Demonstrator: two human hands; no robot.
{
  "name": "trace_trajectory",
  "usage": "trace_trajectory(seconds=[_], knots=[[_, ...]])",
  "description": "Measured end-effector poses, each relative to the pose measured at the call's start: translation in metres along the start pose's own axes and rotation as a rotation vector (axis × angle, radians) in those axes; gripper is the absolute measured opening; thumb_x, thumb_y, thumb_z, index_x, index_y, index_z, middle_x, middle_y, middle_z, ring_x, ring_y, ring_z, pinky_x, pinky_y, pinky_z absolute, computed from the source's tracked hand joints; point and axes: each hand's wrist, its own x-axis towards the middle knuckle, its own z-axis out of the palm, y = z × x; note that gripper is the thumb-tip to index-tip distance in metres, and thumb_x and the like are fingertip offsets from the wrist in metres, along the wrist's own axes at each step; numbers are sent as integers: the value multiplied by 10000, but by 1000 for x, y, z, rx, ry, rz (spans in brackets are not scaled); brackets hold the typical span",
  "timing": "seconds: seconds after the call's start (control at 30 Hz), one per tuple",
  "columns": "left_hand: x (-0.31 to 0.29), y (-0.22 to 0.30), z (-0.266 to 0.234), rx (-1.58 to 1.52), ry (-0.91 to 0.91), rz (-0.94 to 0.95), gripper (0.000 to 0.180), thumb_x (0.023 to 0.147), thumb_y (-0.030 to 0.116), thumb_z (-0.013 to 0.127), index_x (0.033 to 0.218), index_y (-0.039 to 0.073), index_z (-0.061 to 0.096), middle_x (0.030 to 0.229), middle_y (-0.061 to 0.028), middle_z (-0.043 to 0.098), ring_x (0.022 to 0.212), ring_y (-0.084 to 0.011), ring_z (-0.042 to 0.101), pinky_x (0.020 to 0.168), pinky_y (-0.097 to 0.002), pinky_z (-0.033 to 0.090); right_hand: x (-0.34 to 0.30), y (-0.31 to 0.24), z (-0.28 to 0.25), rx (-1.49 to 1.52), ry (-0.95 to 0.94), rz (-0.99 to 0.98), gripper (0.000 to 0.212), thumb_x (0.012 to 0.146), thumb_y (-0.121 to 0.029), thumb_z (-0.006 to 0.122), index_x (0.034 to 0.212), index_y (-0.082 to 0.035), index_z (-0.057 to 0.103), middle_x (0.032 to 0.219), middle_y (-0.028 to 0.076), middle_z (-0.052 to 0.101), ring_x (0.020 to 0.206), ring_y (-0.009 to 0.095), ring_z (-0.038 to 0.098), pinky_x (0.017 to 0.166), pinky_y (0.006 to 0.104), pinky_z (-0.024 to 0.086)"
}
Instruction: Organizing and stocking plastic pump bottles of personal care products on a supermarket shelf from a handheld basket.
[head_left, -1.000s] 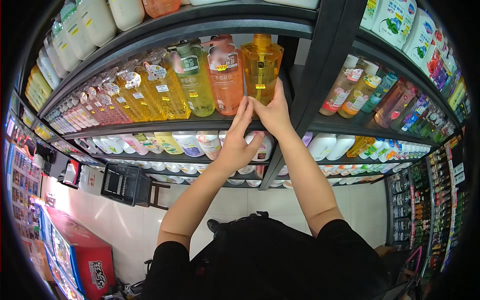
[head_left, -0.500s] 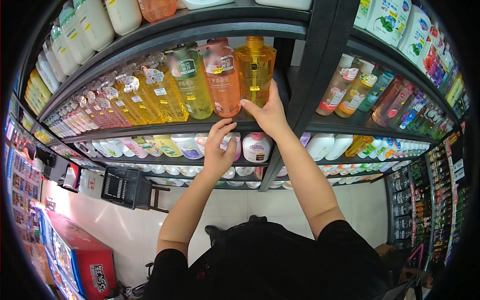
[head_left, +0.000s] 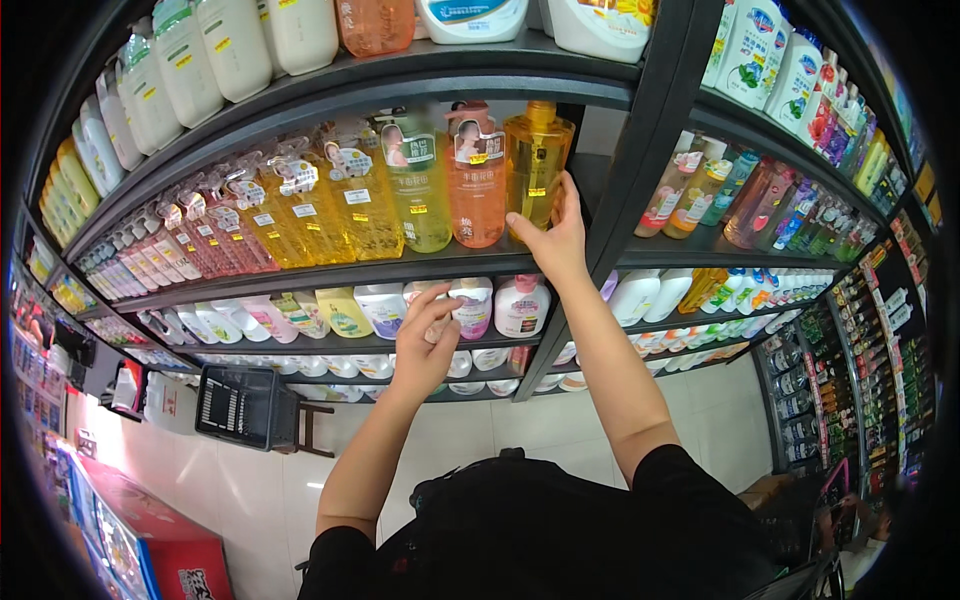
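Bottles [head_left: 303, 220] on a dark shelf [head_left: 400, 268], hands apart, as I watch remotely.
Left to right, I see a dark basket [head_left: 283, 415]; the left hand [head_left: 424, 345], empty, fingers loosely bent, before a lower row of bottles [head_left: 381, 312]; then, upright on the shelf, a green bottle [head_left: 420, 208], a pink bottle [head_left: 476, 198] and, at the row's right end, an amber bottle [head_left: 533, 165], its lower part held between the right hand's [head_left: 556, 240] thumb and fingers.

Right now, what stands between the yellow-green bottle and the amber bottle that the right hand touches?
One coral-pink bottle stands between the yellow-green bottle and the amber bottle, on the same shelf; the head view shows it.
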Motion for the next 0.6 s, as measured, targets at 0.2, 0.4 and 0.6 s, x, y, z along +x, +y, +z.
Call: trace_trajectory(seconds=[0.2, 0.4, 0.6], knots=[[-54, -24, -74, -225, 74, -135, 214, 963, -20, 666, 1169, 2, 720, 1268, -147, 685, 1108, -204, 680, 948, -311, 535, -111, -2, 37, -303, 296, -144, 577, 931, -15, 661, 1471, 27, 462, 1519, 181, 495, 1428, 281, 464, 1216, 407, 325], [-110, -29, -198, -176, 143, -354, 219, 1001, -22, 615, 1201, -18, 703, 1242, -101, 690, 1073, -169, 680, 953, -301, 534, -227, -29, 158, -221, -55, -70, 159, 891, 10, 698, 1044, -16, 665, 1270, 153, 670, 1244, 306, 595, 1105, 414, 423], [-187, -19, -290, -125, 331, -453, 194, 976, 5, 656, 1156, -3, 727, 1100, -65, 734, 996, -135, 672, 928, -290, 521, -257, -53, 265, 84, -205, 40, 26, 959, -37, 684, 969, -14, 690, 1047, 109, 723, 1088, 269, 653, 1003, 388, 474]])
